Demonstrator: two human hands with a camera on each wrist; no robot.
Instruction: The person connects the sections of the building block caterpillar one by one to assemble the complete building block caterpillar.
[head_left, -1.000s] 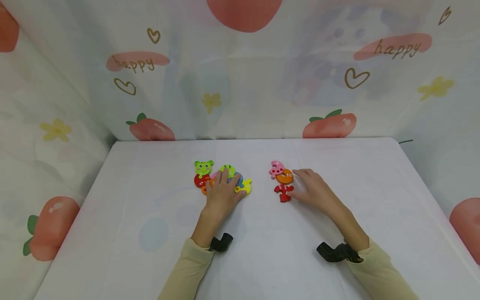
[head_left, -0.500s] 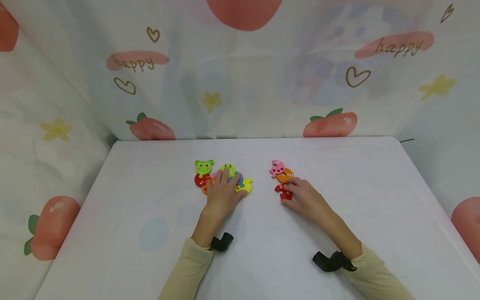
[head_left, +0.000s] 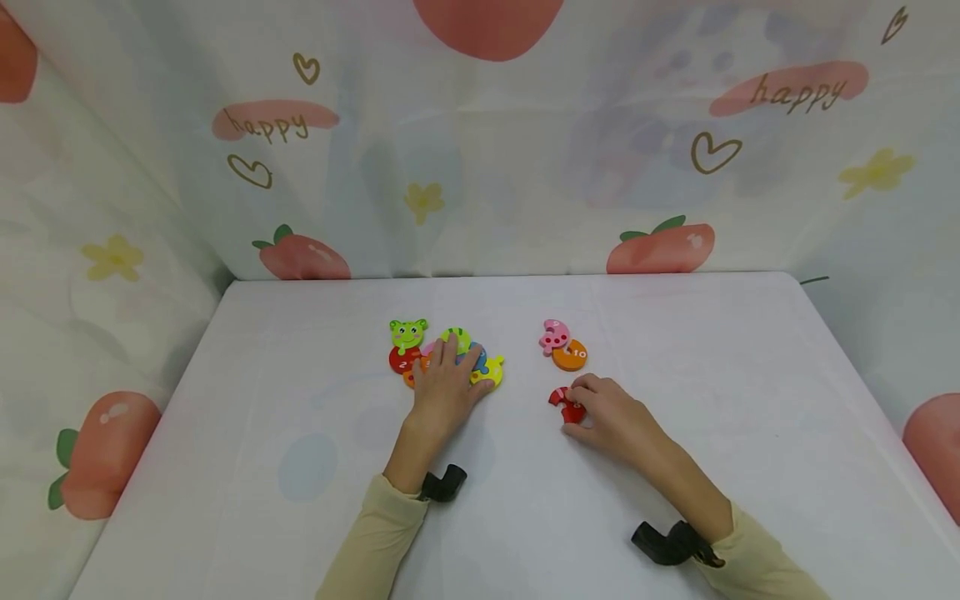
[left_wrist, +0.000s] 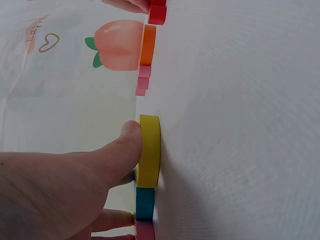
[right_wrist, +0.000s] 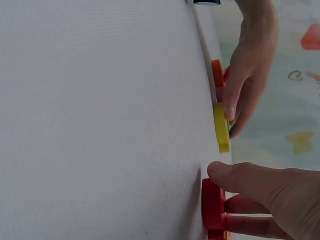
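My left hand (head_left: pixel 441 396) lies spread over a joined row of coloured number puzzle pieces, touching their tops. A green smiling animal head (head_left: pixel 407 335) and a red piece (head_left: pixel 403 360) marked 2 show at the row's left. A yellow tail piece (head_left: pixel 487 374) ends it on the right, with my left thumb on it in the left wrist view. My right hand (head_left: pixel 617 418) holds a loose red puzzle piece (right_wrist: pixel 212 207) between thumb and fingers, low at the table. Beyond that piece lie an orange piece (head_left: pixel 570 357) marked 10 and a pink piece (head_left: pixel 554 336), overlapping in the head view.
Everything lies on a white-covered table (head_left: pixel 300 533). Its far edge meets a hanging cloth (head_left: pixel 510 183) printed with peaches, hearts and lettering. A black wrist strap mount (head_left: pixel 444 483) sits on the left wrist, another (head_left: pixel 667 543) on the right.
My right hand came in from the right, took the red piece, and drew it toward me, away from the orange piece. My left hand stays put.
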